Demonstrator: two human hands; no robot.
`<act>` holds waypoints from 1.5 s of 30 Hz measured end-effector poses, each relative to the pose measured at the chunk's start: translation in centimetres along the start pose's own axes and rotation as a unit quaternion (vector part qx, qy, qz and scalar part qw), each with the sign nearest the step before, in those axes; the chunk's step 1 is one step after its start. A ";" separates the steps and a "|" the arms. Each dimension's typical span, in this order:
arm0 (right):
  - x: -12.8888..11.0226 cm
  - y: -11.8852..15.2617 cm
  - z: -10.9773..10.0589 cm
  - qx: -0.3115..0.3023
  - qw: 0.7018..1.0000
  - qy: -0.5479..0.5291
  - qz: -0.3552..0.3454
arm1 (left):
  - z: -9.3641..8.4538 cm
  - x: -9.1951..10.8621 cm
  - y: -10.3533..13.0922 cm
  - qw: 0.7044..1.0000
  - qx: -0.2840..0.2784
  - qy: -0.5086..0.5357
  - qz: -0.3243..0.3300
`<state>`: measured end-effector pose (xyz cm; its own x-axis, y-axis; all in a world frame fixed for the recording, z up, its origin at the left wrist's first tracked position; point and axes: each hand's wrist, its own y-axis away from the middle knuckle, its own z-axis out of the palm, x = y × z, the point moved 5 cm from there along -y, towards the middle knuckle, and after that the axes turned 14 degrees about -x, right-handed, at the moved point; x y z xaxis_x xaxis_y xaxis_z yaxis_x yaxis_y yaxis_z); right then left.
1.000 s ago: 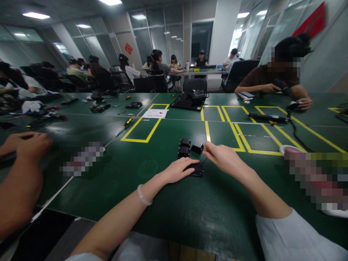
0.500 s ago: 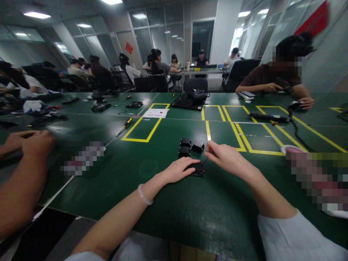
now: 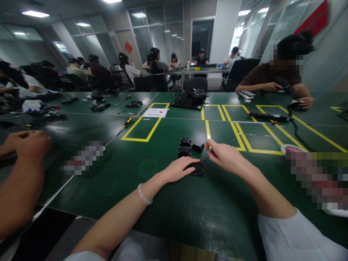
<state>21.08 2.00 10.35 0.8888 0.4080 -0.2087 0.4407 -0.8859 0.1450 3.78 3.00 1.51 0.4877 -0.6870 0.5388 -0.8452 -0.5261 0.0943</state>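
Observation:
On the green table lies a small black rectangular block (image 3: 199,170), partly covered by my left hand (image 3: 177,169). The fingers of this hand stretch over its top and the thumb presses along its near side, holding it against the table. My right hand (image 3: 225,154) is closed in a pinch around a thin dark rod-shaped tool (image 3: 206,159). This tool slants down to the right end of the block; its exact kind and tip are too small to make out. Just beyond are three similar black blocks: two close together (image 3: 184,150) and one tilted block (image 3: 198,145) on the right.
Yellow tape outlines (image 3: 148,139) mark the green table (image 3: 168,206). A yellow-black screwdriver (image 3: 127,122) and a white paper (image 3: 154,112) lie ahead-left. A pixelated white-rimmed dish (image 3: 285,148) sits right. Another person's hands (image 3: 31,143) are at left; a person works across the table.
Both my hands keep nearly the same place on the block and the tool. The right hand has shifted very slightly. The neighbour's hands at left have moved a little leftward.

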 end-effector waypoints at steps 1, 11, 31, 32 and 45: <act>0.0 0.0 0.0 0.001 1.000 -0.001 0.000 | 0.0 0.0 0.0 1.000 0.000 0.000 0.000; -0.2 -0.1 -0.1 -0.001 0.999 0.034 0.037 | -0.1 0.1 0.0 1.000 0.002 0.004 -0.002; -0.5 -0.1 0.0 0.002 0.999 0.027 0.024 | -0.1 0.0 0.0 1.000 0.004 0.004 0.000; -0.6 0.0 0.0 0.005 1.000 0.016 0.013 | -0.1 0.1 0.0 1.000 0.005 0.005 0.000; -0.7 -0.1 0.1 0.004 1.000 0.014 0.011 | -0.1 0.1 0.0 1.000 0.003 0.002 0.001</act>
<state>20.43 1.79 10.40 0.9014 0.3946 -0.1780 0.4204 -0.8962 0.1418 3.79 2.97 1.68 0.4845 -0.6866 0.5420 -0.8453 -0.5270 0.0880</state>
